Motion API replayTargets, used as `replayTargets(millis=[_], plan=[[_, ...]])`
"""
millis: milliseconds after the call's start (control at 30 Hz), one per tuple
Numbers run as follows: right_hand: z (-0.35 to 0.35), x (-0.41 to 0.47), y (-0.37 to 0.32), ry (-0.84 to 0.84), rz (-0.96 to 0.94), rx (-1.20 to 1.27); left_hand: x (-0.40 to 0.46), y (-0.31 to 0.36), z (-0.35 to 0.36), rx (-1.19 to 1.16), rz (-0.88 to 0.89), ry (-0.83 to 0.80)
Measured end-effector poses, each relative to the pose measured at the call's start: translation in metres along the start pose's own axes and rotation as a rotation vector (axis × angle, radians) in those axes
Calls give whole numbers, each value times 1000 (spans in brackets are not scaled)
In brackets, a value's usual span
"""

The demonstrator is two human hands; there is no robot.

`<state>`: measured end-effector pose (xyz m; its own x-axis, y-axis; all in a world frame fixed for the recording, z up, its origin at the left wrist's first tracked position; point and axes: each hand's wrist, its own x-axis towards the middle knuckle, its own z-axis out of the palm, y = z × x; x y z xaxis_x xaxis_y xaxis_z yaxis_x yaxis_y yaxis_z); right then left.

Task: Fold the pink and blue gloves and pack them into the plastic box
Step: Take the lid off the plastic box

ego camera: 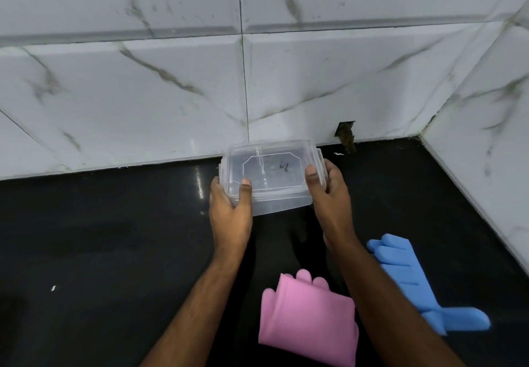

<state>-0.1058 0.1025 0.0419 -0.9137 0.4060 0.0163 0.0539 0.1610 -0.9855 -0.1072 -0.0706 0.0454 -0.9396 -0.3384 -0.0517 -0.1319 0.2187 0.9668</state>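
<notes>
My left hand [229,203] and right hand [329,192] clasp the clear plastic box [272,176] by its ends, thumbs on its lid. Nearer me, pink glove [307,321] lies folded, blue glove [415,280] beside it, on black counter [100,238] under marble-tiled wall [143,80].

One clear rectangular plastic box with lid [270,176]. One pink rubber glove, folded [307,321]. One blue rubber glove, lying flat [406,275]. Two bare hands: left hand [230,206], right hand [329,192]. One glossy black tabletop [100,238].
</notes>
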Motion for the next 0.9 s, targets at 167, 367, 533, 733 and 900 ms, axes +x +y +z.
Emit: replayTargets(millis=[167, 367, 533, 733, 900], plan=[[-27, -39, 10, 50, 16, -111, -51, -7, 1, 38, 2, 17], [-43, -71, 23, 79, 24, -185, -87, -6, -1, 89, 53, -47], [-46, -77, 22, 61, 47, -206, -90, -4, -5, 131, 70, -68], [-46, -80, 12, 123, -15, -275, -90, 1, -5, 100, 58, -92], [-47, -88, -5, 136, -89, -282, -97, 8, -11, 109, 179, -17]])
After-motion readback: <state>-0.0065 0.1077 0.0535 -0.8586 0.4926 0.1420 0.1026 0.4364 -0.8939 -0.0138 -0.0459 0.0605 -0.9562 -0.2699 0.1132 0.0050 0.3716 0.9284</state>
